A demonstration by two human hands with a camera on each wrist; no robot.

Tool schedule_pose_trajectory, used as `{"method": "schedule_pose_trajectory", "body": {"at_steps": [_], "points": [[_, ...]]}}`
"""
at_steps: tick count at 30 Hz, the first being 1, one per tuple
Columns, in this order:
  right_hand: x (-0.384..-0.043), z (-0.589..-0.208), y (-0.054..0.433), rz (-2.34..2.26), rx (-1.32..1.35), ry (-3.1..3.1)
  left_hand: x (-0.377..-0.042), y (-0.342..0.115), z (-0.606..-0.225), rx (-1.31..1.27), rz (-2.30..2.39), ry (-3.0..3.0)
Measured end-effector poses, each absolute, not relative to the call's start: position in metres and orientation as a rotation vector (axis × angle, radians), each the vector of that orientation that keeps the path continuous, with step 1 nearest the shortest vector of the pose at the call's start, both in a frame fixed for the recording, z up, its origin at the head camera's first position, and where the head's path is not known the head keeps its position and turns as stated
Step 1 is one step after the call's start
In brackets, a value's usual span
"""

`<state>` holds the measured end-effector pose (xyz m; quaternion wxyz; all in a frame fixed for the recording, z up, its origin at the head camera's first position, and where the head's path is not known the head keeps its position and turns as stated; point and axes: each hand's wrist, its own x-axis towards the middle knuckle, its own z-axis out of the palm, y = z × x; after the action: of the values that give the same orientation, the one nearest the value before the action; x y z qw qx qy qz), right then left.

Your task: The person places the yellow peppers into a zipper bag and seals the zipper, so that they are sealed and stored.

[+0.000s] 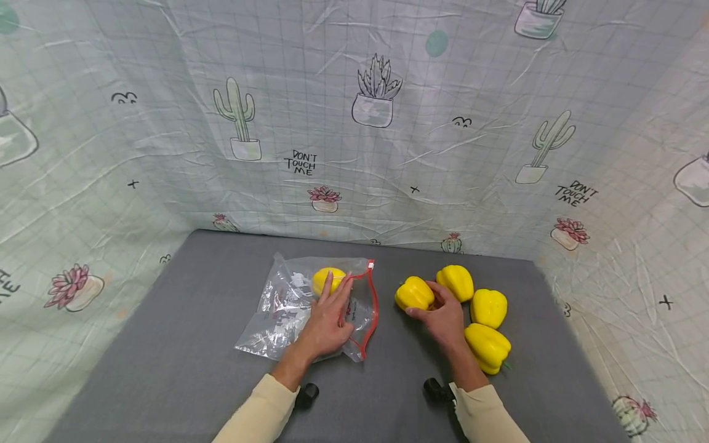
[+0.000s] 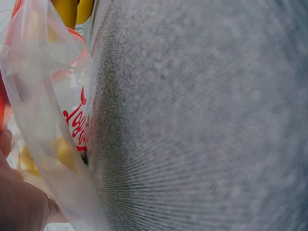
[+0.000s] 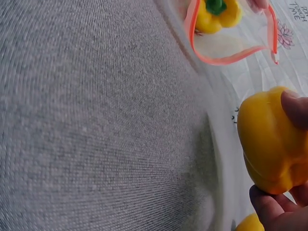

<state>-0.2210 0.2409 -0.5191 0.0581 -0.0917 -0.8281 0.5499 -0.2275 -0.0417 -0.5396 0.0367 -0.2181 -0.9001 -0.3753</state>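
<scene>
My left hand (image 1: pixel 325 323) lies across a clear plastic bag (image 1: pixel 271 307) with a red rim, its fingers straight and spread. Beside those fingertips, one yellow bell pepper (image 1: pixel 327 280) sits within the bag; its green stem (image 3: pixel 215 6) faces the mouth in the right wrist view. The bag's red rim (image 3: pixel 226 60) stands parted there. To the right of the bag, my right hand (image 1: pixel 443 317) grips another yellow bell pepper (image 1: pixel 414 293) between thumb and fingers. Red lettering (image 2: pixel 77 125) shows on the bag film in the left wrist view.
Several loose yellow peppers (image 1: pixel 489 307) lie on the grey table (image 1: pixel 183 344) beyond and to the right of my right hand. A sheet printed with cacti (image 1: pixel 382 184) hangs along the back and both sides. Black wrist cameras (image 1: pixel 434 391) sit below my wrists.
</scene>
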Motion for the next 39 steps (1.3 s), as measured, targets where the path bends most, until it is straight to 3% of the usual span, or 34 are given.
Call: {"method": "schedule_pose_trajectory", "body": {"at_steps": [39], "points": [[-0.225, -0.52, 0.189, 1.867, 0.16, -2.534, -0.228, -0.04, -0.539, -0.661, -1.134, -2.782]]}}
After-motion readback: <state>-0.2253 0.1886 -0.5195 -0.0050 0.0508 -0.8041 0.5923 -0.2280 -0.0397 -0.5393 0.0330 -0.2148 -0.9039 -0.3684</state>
